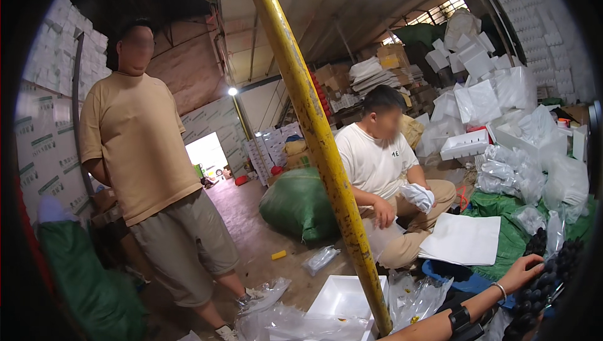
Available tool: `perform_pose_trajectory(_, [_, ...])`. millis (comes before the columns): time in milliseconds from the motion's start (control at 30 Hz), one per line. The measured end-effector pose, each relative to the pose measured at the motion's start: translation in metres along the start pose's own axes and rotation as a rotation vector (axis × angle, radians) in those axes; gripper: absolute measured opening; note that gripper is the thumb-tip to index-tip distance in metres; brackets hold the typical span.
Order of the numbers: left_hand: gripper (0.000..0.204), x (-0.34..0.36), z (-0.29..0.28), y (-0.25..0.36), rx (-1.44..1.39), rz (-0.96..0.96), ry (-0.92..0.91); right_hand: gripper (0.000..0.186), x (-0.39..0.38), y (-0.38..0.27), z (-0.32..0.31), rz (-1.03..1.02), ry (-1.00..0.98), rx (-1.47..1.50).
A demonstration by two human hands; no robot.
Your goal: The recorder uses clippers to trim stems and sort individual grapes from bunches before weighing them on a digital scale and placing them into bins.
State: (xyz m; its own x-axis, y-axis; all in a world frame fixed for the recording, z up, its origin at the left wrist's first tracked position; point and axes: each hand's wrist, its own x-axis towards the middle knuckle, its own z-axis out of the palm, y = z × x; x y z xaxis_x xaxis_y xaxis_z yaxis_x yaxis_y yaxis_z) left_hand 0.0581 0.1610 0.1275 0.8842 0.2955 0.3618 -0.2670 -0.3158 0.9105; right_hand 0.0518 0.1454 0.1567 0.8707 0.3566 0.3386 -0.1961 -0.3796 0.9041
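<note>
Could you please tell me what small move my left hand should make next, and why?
Probably curl the left hand gently around the dark grapes before any lifting. Its fingers appear to touch only the near side of the fruit, no firm hold is visible, and the right hand cannot be seen giving support.

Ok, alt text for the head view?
The wearer's left hand touches dark grapes at lower right. A seated white-shirted person and a standing tan-shirted person flank a yellow pole, with foam boxes nearby.
</note>
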Motion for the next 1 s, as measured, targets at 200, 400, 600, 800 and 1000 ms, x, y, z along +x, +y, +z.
perform_pose_trajectory(200, [0.033,-0.002,0.001,-0.004,-0.095,-0.071,-0.004,0.031,0.003,-0.003,0.006,-0.007,0.016,-0.096])
perform_pose_trajectory(400, [0.036,0.001,0.003,-0.009,-0.106,-0.111,-0.06,0.033,0.005,-0.015,0.017,-0.011,0.057,-0.327])
perform_pose_trajectory(600, [0.048,-0.001,0.024,-0.042,-0.081,-0.012,0.195,0.036,0.001,-0.032,0.041,0.035,0.152,-0.832])
perform_pose_trajectory(800, [0.034,-0.009,0.011,-0.036,-0.459,-0.389,-0.233,0.039,-0.002,-0.055,0.053,0.112,0.267,-1.346])
perform_pose_trajectory(1000, [0.026,-0.007,0.012,-0.039,-0.485,-0.351,-0.21,0.042,-0.002,-0.063,0.061,0.153,0.309,-1.593])
